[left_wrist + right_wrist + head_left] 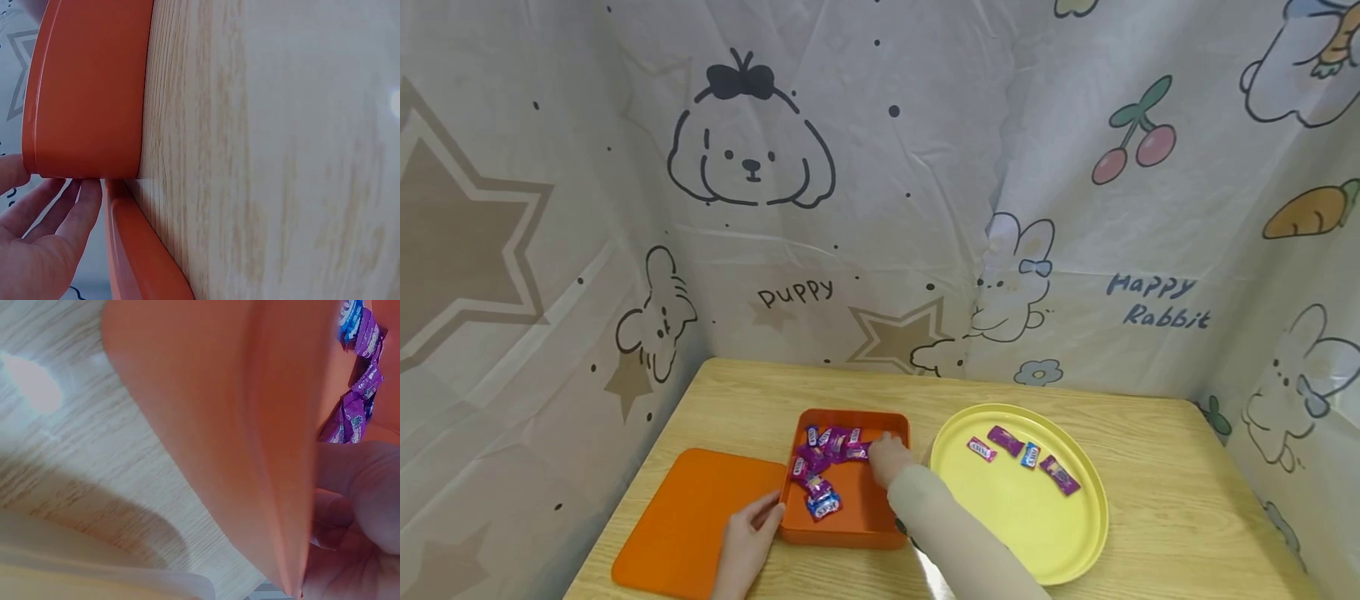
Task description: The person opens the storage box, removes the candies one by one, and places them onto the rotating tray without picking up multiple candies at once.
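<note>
My left hand (749, 533) is at the left side of an orange box (842, 537). In the left wrist view its nearly straight fingers touch the outer wall and the thumb meets the rim. My right hand (889, 460) reaches over the right wall into the box, bent fingers beside a purple-wrapped candy (857, 451). The box wall hides its fingertips in the right wrist view, so whether they pinch the candy cannot be told. Several purple candies (815, 456) lie at the box's back and left, with a blue-and-white candy (824, 505) in front.
Right of the box stands a round yellow tray (1022, 533) bearing several scattered candies, among them a purple one (1060, 475) and a blue one (1030, 455). A flat orange lid (685, 517) lies at the left. Printed curtains (880, 208) surround the wooden table (1180, 500).
</note>
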Demonstrator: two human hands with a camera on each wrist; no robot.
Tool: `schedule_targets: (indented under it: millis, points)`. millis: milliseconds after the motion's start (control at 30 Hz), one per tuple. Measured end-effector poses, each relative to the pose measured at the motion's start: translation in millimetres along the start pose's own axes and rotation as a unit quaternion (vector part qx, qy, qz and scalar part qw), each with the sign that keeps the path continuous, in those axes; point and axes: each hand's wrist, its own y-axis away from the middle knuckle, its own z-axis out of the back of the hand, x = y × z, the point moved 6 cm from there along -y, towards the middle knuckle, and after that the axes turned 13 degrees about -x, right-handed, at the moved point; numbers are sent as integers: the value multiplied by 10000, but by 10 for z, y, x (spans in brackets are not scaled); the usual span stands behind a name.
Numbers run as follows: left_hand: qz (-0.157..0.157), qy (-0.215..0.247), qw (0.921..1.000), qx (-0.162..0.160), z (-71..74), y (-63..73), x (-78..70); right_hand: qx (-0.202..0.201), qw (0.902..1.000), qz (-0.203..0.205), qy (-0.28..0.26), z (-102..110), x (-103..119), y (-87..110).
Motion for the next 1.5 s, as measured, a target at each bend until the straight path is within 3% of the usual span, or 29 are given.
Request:
schedule_targets:
  millis: [367,767,967,1033,1200,1400,1500]
  points:
    - [11,22,10000,34,3,4,-8,-50,9999,112,106,21,7,3]
    - [-63,-30,10000,35,2,6,-24,-217,9977,603,240,90,4,-58]
    - [-70,-35,10000,26,2,5,-18,-420,9955,794,-298,300,-63,-114]
    - [-65,-28,10000,41,1,5,-14,-408,9931,817,-736,390,-112,-127]
    - [-29,-7,10000,39,4,3,-6,-445,9808,623,-1793,565,-338,-171]
    - [-36,-48,10000,10,4,6,-10,-909,9638,629,-2428,720,-684,-174]
    - [-37,-42,10000,-13,2,0,-9,-1134,9594,649,-2499,780,-859,-141]
